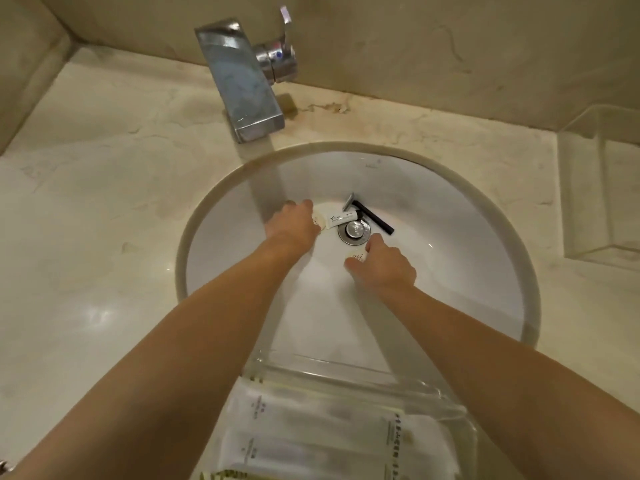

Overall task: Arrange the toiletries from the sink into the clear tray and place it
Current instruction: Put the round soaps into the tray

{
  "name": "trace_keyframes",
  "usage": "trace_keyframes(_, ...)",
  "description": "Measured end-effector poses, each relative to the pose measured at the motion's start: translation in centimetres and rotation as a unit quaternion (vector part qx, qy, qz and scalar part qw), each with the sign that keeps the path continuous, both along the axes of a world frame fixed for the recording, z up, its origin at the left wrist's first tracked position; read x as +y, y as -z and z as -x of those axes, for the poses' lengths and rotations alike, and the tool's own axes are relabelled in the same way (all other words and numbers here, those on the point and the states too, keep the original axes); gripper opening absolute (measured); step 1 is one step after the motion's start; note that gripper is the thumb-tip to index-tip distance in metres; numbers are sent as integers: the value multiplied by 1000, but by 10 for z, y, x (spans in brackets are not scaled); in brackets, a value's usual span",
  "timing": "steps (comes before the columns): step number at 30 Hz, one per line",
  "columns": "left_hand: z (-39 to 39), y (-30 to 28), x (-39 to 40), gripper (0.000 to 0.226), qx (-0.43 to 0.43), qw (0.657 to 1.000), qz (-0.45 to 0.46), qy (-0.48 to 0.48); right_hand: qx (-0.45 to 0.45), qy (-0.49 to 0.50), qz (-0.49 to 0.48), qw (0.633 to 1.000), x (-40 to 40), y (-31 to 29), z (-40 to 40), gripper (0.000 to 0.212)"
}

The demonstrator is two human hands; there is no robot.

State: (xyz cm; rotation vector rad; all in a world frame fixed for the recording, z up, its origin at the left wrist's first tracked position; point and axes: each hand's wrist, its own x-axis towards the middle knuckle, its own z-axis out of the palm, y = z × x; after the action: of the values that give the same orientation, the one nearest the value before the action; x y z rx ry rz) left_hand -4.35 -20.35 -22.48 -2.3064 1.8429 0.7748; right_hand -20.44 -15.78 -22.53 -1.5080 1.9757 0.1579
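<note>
I am reaching into the sink: my left hand is gripping a white packet and my right hand is pinching another sachet beside the drain. I am lifting each gently toward the clear tray at the sink's near rim.

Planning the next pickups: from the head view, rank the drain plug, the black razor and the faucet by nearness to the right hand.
From the right hand:
1. Drain plug, just beyond its fingertips at the basin's bottom.
2. Black razor, past the drain, lying diagonally.
3. Faucet, far back-left on the counter.
</note>
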Motion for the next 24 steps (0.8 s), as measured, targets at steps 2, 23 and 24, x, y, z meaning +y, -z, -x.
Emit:
trace_keyframes(2,1,3,-1,43,8,1000,1,-4,-9,-2,1,1000,-2,3,-1,44)
trace_keyframes(23,-21,-80,77,24,190,970,128,76,-518,590,-99,612,32,-81,25,10)
trace_keyframes(24,-21,-88,82,21,209,967,131,71,-510,563,-95,643,40,-92,23,9)
